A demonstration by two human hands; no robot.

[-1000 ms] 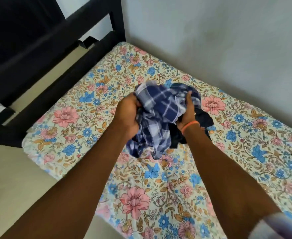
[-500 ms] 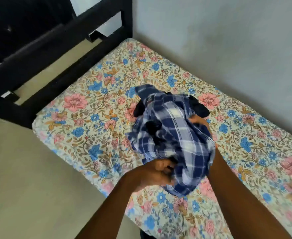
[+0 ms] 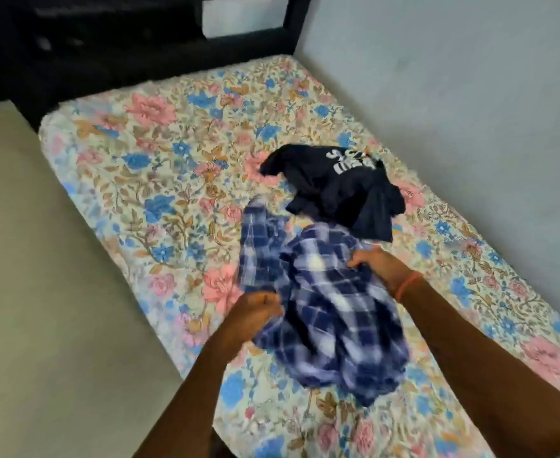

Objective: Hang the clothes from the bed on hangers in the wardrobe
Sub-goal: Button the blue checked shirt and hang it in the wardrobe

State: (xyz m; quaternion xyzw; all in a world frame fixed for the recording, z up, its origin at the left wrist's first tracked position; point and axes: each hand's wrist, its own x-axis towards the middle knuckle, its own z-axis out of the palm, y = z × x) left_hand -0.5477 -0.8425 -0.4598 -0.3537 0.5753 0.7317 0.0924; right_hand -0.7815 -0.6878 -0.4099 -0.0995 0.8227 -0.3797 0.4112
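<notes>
Both hands grip the blue plaid shirt (image 3: 331, 302): my left hand (image 3: 255, 312) is curled tight on its near edge, and my right hand (image 3: 379, 262), with an orange band (image 3: 407, 285) at the wrist, pinches the cloth at its far side. It hangs bunched between them, over the flowered sheet of the bed (image 3: 172, 180). Just beyond my right hand a dark T-shirt (image 3: 338, 186) with white lettering lies crumpled on the sheet, near the wall (image 3: 453, 77).

Pale grey wall (image 3: 453, 77); beige floor (image 3: 40, 292); black bed frame (image 3: 106, 44).
</notes>
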